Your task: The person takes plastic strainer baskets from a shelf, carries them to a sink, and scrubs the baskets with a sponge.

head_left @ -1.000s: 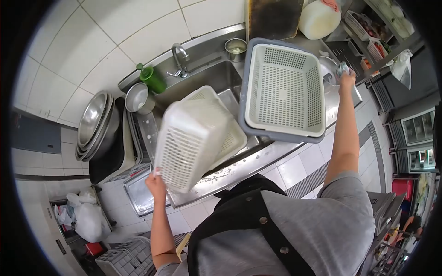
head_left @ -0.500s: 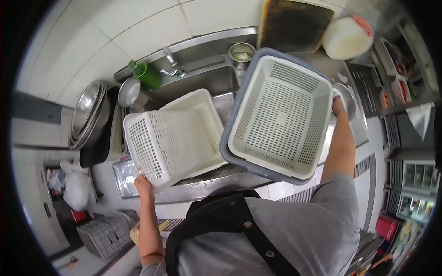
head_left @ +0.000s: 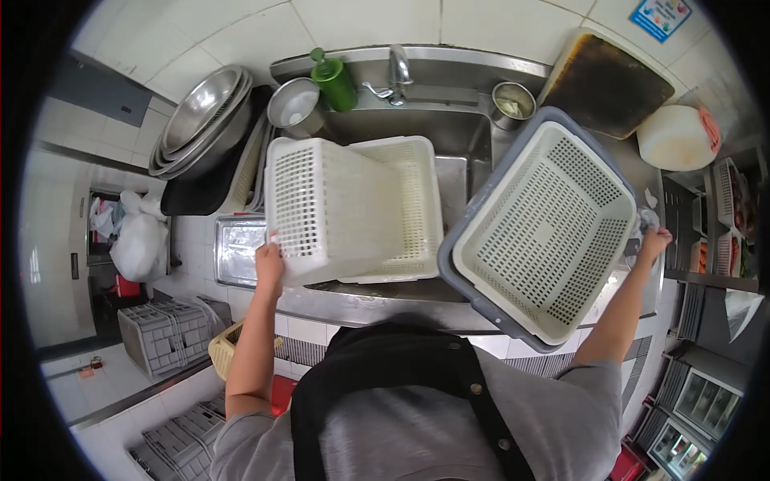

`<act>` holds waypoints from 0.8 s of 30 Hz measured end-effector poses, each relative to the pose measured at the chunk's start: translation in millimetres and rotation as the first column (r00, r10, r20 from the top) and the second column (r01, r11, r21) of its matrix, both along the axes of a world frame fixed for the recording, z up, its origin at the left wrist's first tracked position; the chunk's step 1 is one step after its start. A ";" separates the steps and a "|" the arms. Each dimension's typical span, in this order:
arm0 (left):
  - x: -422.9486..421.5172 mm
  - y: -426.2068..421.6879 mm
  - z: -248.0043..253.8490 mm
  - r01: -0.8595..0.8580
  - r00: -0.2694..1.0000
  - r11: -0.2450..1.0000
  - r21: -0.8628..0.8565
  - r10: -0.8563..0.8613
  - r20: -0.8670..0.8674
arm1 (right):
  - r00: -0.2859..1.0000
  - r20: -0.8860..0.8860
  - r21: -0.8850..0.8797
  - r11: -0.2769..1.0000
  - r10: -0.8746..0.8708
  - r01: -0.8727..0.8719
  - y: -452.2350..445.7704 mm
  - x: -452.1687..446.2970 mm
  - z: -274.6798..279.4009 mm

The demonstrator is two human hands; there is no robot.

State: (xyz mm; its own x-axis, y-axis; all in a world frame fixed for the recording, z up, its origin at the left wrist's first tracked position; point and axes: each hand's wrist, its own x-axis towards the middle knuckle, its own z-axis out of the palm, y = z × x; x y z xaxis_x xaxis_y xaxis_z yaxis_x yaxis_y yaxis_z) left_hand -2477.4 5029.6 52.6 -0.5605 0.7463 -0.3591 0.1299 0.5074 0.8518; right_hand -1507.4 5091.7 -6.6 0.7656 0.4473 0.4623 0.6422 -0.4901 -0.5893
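Note:
My left hand (head_left: 270, 263) grips the lower left edge of a white perforated basket (head_left: 361, 212), which is tipped on its side. That basket leans over another white basket (head_left: 417, 160) above the sink. On the right, a second upright white basket (head_left: 541, 232) sits inside a grey tub (head_left: 449, 268). Just beyond the tub's right side is my right hand (head_left: 658, 240), fingers closed. A crumpled greyish, translucent item (head_left: 646, 219) lies right by its fingertips; I cannot make out whether the hand holds it.
Behind the baskets are the steel sink (head_left: 469, 140), its tap (head_left: 395, 76), a green pump bottle (head_left: 334, 84) and a small metal pot (head_left: 513, 103). Stacked steel bowls (head_left: 200, 116) stand left. A scorched board (head_left: 609, 84) and white round container (head_left: 678, 140) stand back right.
The view has swung, so the scene sits further right and lower on the left. My right hand has moved away from the tub's rim. My left hand keeps its hold on the basket.

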 end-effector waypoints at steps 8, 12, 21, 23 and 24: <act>32.9 32.2 33.8 0.284 0.941 0.952 0.116 -0.300 0.156 | 0.619 -0.348 0.144 0.692 0.704 -0.707 -8.3 -417.5 201.7; 28.2 51.5 34.6 0.495 0.860 0.851 0.176 -0.509 0.039 | 0.295 -0.341 0.179 0.369 0.893 -0.912 12.5 -596.9 159.9; 15.6 97.2 30.2 0.575 0.762 0.809 0.120 -0.476 -0.439 | 0.018 0.029 -0.324 0.026 0.999 -0.946 59.7 -765.0 104.7; 18.3 90.0 28.6 0.594 0.752 0.792 0.139 -0.485 -0.446 | 0.114 0.024 -0.223 0.116 0.993 -0.968 116.6 -757.3 94.2; 21.8 88.0 29.7 0.592 0.753 0.790 0.157 -0.474 -0.455 | 0.250 0.027 -0.129 0.252 0.968 -0.959 128.7 -758.4 97.8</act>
State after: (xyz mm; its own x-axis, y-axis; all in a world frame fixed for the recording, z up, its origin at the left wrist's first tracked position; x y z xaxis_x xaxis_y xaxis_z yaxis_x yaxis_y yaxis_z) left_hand -2455.6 5117.6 82.3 -0.0827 0.9949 0.0579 0.6415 0.0087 0.7670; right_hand -2265.7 5220.5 91.2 -0.2984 0.8563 0.4215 0.7084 0.4947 -0.5034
